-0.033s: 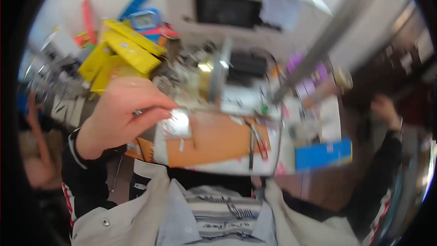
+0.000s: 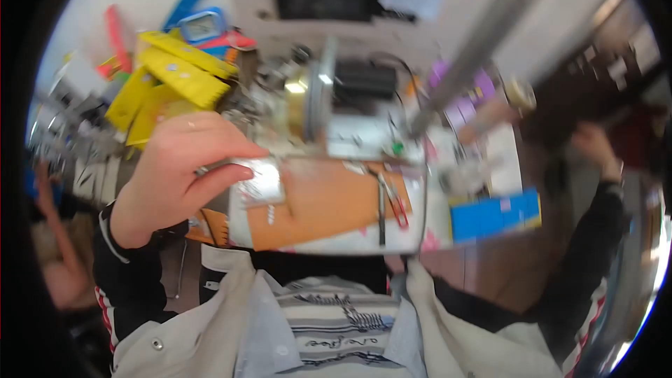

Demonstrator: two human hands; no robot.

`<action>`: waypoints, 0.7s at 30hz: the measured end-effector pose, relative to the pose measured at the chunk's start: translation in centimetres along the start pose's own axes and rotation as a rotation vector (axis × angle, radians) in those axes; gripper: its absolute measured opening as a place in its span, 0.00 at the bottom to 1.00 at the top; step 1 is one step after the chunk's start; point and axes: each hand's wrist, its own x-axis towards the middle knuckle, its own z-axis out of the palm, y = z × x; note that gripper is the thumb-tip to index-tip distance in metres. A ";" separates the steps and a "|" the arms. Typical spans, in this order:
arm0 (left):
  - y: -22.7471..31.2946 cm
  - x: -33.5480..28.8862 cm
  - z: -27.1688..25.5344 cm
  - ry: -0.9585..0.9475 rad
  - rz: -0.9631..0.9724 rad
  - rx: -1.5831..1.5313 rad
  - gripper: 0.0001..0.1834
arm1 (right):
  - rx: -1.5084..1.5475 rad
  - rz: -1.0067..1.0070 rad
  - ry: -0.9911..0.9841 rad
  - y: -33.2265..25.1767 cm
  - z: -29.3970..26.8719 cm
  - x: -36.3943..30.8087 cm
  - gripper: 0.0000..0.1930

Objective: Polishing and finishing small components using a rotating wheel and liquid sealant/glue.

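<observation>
Your left hand [image 2: 187, 168] is pinched narrow, thumb and forefinger closing at the edge of a shiny silver piece [image 2: 264, 185], with a thin metal sliver [image 2: 213, 166] showing between the fingers! That silver piece sits, as you look down, over the left end of the orange-brown board [image 2: 322, 218]; whether it touches the board, you can't tell from here. Out wide goes your right hand [image 2: 596, 148], arm stretched off to the right, well apart from the surface [image 2: 437, 234], and it's too blurred to tell if it grips anything. On the board's right end lie a slim black tool [image 2: 382, 220] and, just beside it, a red-handled tool [image 2: 400, 211]. Further right, there's your blue box [image 2: 490, 219] near the front edge! Beyond the board stands a machine with a dark motor [image 2: 365, 80], yellow bins [image 2: 183, 75] piled to its left, and at far left another person's arm [image 2: 57, 227] shows.
</observation>
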 end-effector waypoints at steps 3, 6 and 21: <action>0.1 1.3 2.3 -0.075 0.024 -0.061 0.09 | 0.032 0.089 0.078 -1.3 -4.7 -4.8 0.31; 0.1 1.3 3.9 -0.190 0.051 -0.155 0.07 | 0.094 0.101 0.167 0.5 -5.0 -12.9 0.27; -5.7 -8.7 9.7 -0.345 -0.221 -0.275 0.11 | 0.303 -0.137 -0.046 -33.5 21.1 -27.8 0.21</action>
